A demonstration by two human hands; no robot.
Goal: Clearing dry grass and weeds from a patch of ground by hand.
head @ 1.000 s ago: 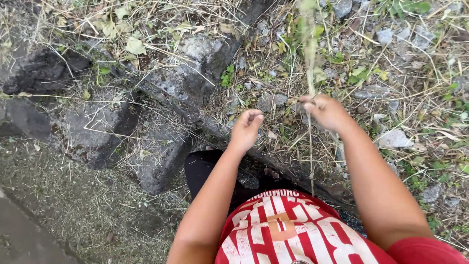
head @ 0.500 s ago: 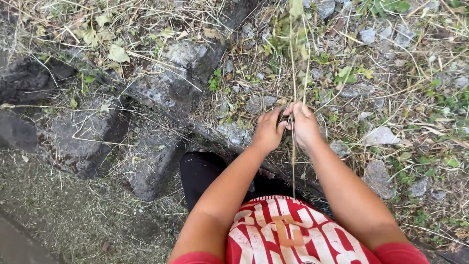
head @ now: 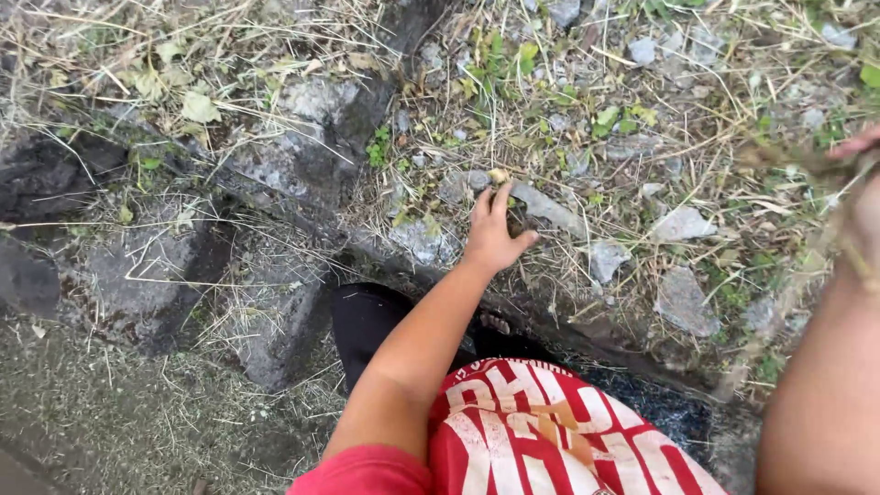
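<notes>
My left hand [head: 493, 234] rests on the ground with its fingers spread, touching dry grass beside a long grey stone [head: 550, 209]; it holds nothing. My right hand [head: 857, 197] is at the right edge of the view, blurred by motion. It is closed around a long dry grass stalk [head: 796, 163] whose stem trails down past my forearm. Small green weeds [head: 500, 55] grow among the stones beyond my left hand.
Rough dark stone blocks [head: 284, 156] form a ledge across the left and middle. Below it lies a lower strip covered in cut dry grass [head: 119, 412]. Loose grey stones [head: 683, 298] dot the right side. My red shirt [head: 541, 440] fills the bottom.
My hands were together on the upright stalk. Now the right hand has swung off to the right with the stalk, and the left hand has let go and dropped onto the ground.
</notes>
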